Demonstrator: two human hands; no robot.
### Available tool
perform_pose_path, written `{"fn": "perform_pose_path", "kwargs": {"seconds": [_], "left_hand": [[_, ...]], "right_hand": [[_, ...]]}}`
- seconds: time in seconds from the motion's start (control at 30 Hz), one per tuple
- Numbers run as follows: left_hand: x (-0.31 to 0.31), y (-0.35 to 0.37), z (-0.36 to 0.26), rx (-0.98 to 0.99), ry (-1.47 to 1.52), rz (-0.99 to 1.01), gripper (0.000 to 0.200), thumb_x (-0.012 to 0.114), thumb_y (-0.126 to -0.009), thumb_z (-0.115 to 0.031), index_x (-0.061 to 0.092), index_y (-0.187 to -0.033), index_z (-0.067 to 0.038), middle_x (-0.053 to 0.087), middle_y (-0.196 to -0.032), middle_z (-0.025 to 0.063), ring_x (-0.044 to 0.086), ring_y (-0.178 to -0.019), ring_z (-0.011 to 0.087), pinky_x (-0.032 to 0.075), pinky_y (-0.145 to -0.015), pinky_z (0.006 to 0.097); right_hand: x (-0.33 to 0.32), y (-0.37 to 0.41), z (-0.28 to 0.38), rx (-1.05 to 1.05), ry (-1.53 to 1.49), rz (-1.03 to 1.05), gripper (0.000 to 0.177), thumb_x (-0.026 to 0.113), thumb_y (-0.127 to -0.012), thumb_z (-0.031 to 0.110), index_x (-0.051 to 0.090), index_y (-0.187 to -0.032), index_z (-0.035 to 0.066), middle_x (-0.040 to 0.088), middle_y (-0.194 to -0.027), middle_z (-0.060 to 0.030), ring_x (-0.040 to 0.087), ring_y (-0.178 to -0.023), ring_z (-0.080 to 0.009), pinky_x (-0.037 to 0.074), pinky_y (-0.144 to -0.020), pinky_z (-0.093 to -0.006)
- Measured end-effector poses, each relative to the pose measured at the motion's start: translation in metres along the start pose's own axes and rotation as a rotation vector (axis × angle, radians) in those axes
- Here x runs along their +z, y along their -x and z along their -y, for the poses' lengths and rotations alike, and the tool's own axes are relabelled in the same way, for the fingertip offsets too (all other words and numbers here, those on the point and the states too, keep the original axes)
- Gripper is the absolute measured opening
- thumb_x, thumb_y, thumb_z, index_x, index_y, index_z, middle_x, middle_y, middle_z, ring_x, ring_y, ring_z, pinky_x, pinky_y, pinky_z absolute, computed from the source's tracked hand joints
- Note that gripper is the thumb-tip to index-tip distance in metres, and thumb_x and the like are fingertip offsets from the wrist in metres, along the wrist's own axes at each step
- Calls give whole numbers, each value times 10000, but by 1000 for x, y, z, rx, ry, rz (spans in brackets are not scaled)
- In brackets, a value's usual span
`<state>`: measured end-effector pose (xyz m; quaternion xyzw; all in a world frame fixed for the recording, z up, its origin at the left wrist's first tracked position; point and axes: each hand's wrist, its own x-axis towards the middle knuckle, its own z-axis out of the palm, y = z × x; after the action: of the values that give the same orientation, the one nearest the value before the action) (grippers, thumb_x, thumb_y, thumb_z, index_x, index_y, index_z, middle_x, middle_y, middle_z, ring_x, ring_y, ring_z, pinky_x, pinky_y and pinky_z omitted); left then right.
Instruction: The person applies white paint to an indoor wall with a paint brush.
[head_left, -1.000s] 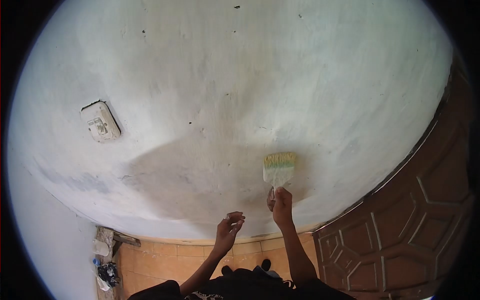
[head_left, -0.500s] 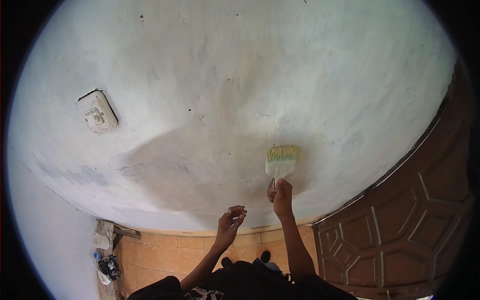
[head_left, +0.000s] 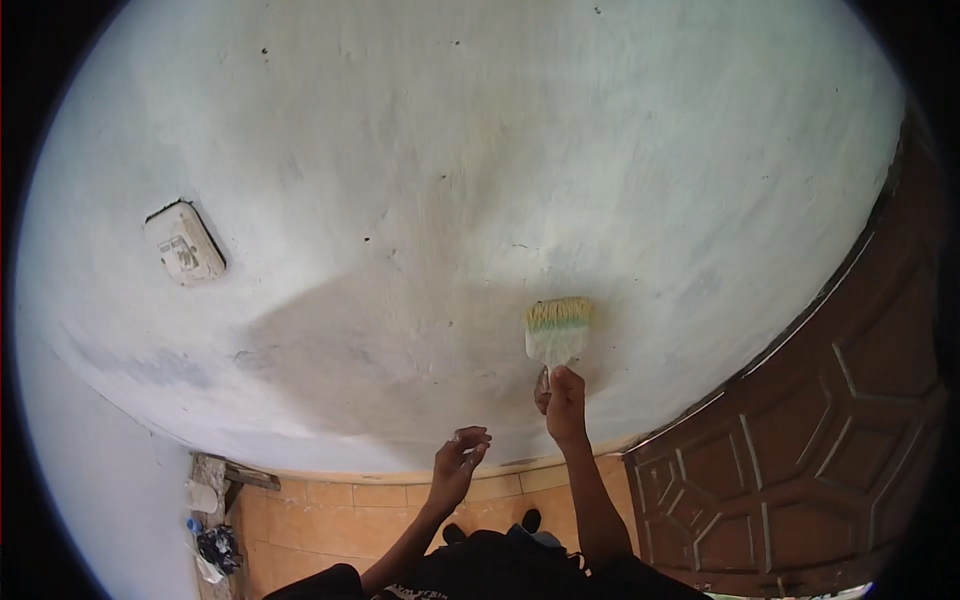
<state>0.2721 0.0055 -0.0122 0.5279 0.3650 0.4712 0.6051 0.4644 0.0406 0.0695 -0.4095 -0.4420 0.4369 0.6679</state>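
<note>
Evidently, the right hand [head_left: 566, 402] is closing around the handle of 1 wide brush [head_left: 556, 346], thumb lying along the near side and fingers curling behind. The brush is standing upright in front of the pale wall [head_left: 400, 130], its yellow-and-green bristles [head_left: 560, 314] pointing up; whether their tips are touching the surface, I cannot tell. The left hand [head_left: 455, 470] is hanging below and to the left of it, fingers loosely bent, thumb apart, gripping nothing that shows. The 2 hands are staying clear of each other.

The brush is probably feeling light, with its weight sitting above the fist, so it is likely tipping or twisting a little if the hold slackens. Its handle and broad pale body are looking stiff; the bristles are probably springy, bending under pressure and splaying if pushed hard. Any wet paint on the handle would be making it slippery, though wetness is not showing clearly. The narrow handle, close under the body, is offering the best hold, and the right hand is taking it there. On the left, 1 switch plate [head_left: 185, 245] is jutting from the wall.
</note>
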Motion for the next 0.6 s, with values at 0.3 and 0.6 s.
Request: {"fn": "perform_pose_path", "kwargs": {"seconds": [0.3, 0.6], "left_hand": [[0, -12, -14, 33, 22, -39, 242, 576, -941, -72, 552, -1171, 1, 638, -1059, 96, 608, -1008, 167, 495, -884, 306], [1, -11, -16, 29, 4, 1, 242, 574, -941, -64, 547, -1174, -3, 637, -1076, 95, 610, -1003, 167, 491, -891, 311]], "right_hand": [[-14, 63, -78, 35, 67, -20, 411, 427, -1021, 360, 373, -689, 124, 334, -537, 46, 292, -431, -47, 202, -396, -238], [-26, 39, -121, -118, 270, -37, 444, 430, -1020, 365, 373, -657, 116, 314, -534, 42, 260, -420, -56, 195, -396, -241]]}}
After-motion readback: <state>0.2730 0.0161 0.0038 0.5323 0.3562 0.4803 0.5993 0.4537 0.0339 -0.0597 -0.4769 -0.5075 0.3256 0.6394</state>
